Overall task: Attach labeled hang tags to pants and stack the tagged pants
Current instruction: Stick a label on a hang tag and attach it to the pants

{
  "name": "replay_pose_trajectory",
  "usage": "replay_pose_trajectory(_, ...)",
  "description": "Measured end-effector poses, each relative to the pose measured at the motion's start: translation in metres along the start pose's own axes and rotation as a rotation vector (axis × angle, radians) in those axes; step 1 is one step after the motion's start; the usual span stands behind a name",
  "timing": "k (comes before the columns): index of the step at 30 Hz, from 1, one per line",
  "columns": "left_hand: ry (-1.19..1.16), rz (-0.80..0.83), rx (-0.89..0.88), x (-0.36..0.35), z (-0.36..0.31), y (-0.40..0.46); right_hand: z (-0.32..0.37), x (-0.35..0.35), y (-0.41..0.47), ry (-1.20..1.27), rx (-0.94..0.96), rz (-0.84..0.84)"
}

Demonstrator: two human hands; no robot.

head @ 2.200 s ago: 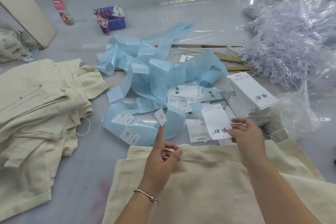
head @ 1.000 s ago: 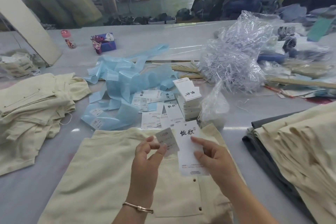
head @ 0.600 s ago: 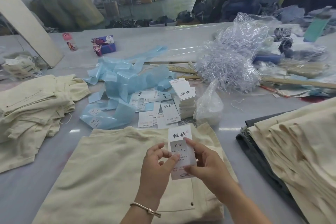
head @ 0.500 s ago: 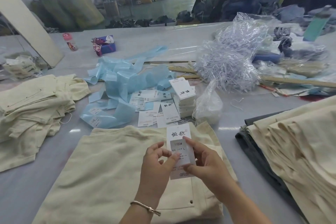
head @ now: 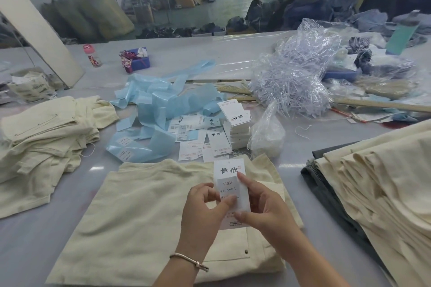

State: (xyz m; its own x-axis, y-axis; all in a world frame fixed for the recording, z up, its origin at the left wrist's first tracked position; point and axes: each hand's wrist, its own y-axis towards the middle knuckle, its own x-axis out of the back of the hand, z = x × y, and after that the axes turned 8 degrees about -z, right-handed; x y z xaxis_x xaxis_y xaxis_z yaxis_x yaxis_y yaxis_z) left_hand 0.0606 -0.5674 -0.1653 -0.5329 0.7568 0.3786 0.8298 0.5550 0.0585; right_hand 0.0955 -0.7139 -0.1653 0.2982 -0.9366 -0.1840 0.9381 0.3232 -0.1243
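Both hands on one hang tag [head: 229, 185], held over the folded cream pants [head: 149, 216] at near centre.

Left to right on the grey table [head: 30, 240] we see: a rumpled pile of cream pants [head: 44, 133] at left; blue backing strips [head: 163, 105] with loose tags [head: 200, 137] and a tag stack [head: 236, 128] at centre; a bag of clear plastic fasteners [head: 296, 77] far right of centre; a tall stack of pants [head: 377, 179] at right. Our left hand [head: 203, 214] pinches the tag, thumb pressing the 1103# L label; our right hand [head: 263, 209] grips its right edge. Beyond the table we see a warehouse floor with bulging sacks [head: 93, 14] and heaped dark clothing [head: 314, 7].
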Motion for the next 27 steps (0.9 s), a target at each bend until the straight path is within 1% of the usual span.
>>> replay_pose_trajectory(5, 0.042, -0.006, -0.009, 0.002, 0.000, 0.001, -0.007, -0.003, -0.005, 0.034, 0.032, 0.006)
replay_pose_trajectory(7, 0.141, -0.002, -0.039, 0.006, -0.001, 0.003, -0.012, -0.006, -0.007, 0.023, 0.038, 0.005)
replay_pose_trajectory(12, 0.392, -0.038, -0.105, 0.011, -0.005, 0.001, -0.020, -0.015, -0.010, 0.011, 0.030, -0.066)
replay_pose_trajectory(14, 0.458, -0.051, -0.103, 0.009, -0.004, -0.002, -0.023, -0.019, -0.011, 0.028, 0.037, -0.091)
replay_pose_trajectory(16, 0.454, -0.043, -0.047, 0.008, -0.002, -0.002, -0.024, -0.020, -0.012, 0.045, 0.046, -0.116)
replay_pose_trajectory(17, 0.404, -0.026, 0.002, 0.009, -0.001, -0.001, -0.023, -0.020, -0.013, 0.057, 0.045, -0.126)
replay_pose_trajectory(19, 0.172, 0.043, 0.102, 0.009, 0.001, 0.002, -0.021, -0.019, -0.015, 0.115, 0.028, -0.132)
replay_pose_trajectory(21, -0.123, 0.141, 0.173, 0.008, 0.003, 0.002, -0.017, -0.019, -0.015, 0.239, 0.004, -0.177)
replay_pose_trajectory(23, -0.313, 0.232, 0.211, 0.007, 0.002, -0.001, -0.012, -0.020, -0.012, 0.395, -0.046, -0.254)
replay_pose_trajectory(25, -0.414, 0.295, 0.233, 0.005, 0.003, -0.003, -0.008, -0.020, -0.008, 0.454, -0.110, -0.311)
replay_pose_trajectory(27, -0.447, 0.324, 0.232, 0.004, 0.002, -0.004, -0.005, -0.022, -0.004, 0.434, -0.172, -0.334)
